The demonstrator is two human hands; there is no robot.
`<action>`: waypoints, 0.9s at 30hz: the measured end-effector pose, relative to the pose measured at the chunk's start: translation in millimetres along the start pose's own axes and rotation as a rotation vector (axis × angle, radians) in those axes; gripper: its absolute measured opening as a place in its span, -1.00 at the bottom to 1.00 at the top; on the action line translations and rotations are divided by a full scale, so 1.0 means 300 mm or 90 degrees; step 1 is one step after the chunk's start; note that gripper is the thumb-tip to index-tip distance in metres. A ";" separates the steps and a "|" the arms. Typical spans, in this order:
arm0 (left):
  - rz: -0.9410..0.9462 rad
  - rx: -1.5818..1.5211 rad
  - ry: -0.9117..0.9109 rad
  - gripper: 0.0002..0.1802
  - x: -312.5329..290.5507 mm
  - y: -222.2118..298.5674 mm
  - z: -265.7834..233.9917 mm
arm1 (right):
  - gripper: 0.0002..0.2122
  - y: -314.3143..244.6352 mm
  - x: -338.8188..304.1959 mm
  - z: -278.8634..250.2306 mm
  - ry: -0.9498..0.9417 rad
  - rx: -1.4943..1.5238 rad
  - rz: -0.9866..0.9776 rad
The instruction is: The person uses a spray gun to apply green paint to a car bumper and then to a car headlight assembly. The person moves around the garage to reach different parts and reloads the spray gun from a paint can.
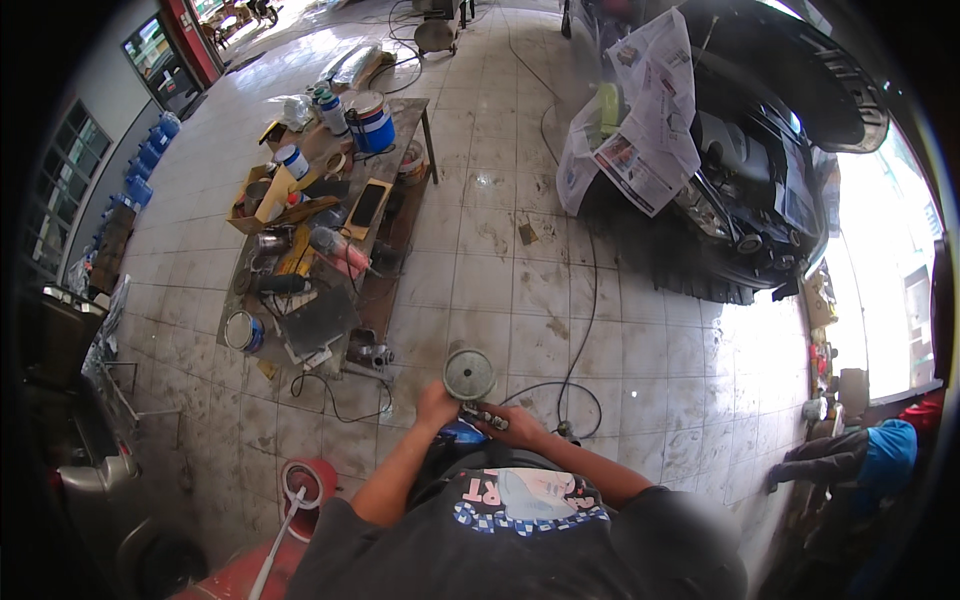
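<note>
In front of my waist I hold a spray gun with a round, grey-green cup lid (pixel 469 374) that has a dark spot at its centre. My right hand (pixel 517 426) is closed round the metal body and handle of the gun, below the cup. My left hand (pixel 437 407) is closed against the left side of the gun, just under the cup's edge; the cup partly hides its fingers. A small blue patch (pixel 462 432) shows beneath the gun, too covered to name. A dark hose (pixel 553 383) curls on the floor just right of my hands.
A cluttered worktable (pixel 415 106) at left bears tins, tools and a blue bucket (pixel 371 122). At upper right stands a car (pixel 760 170), partly covered with newspaper (pixel 650 140). A red cylinder (pixel 312 478) is near my left arm. Someone in a blue top (pixel 890 450) bends at far right.
</note>
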State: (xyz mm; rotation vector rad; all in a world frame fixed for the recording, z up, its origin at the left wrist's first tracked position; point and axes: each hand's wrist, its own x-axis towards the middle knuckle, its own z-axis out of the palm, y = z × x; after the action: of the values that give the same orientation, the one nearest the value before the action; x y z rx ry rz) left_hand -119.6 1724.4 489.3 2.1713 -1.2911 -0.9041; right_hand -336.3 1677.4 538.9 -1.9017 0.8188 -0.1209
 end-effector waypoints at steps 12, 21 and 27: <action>0.038 0.030 -0.209 -0.73 0.907 0.299 -0.213 | -0.46 0.037 0.635 -0.473 0.110 0.010 0.158; 0.081 0.177 -0.362 -0.76 1.396 0.656 -0.236 | -0.45 0.053 0.874 -0.757 0.260 0.128 0.256; 0.104 0.161 -0.346 -0.74 1.823 0.775 -0.198 | -0.45 0.129 1.177 -1.029 0.292 0.159 0.245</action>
State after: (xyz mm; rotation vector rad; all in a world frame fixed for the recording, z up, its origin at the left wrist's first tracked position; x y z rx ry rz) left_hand -24.4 1135.5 518.1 2.0287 -1.8963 -1.3851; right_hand -216.5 1222.8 559.5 -1.4692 1.3947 -0.4114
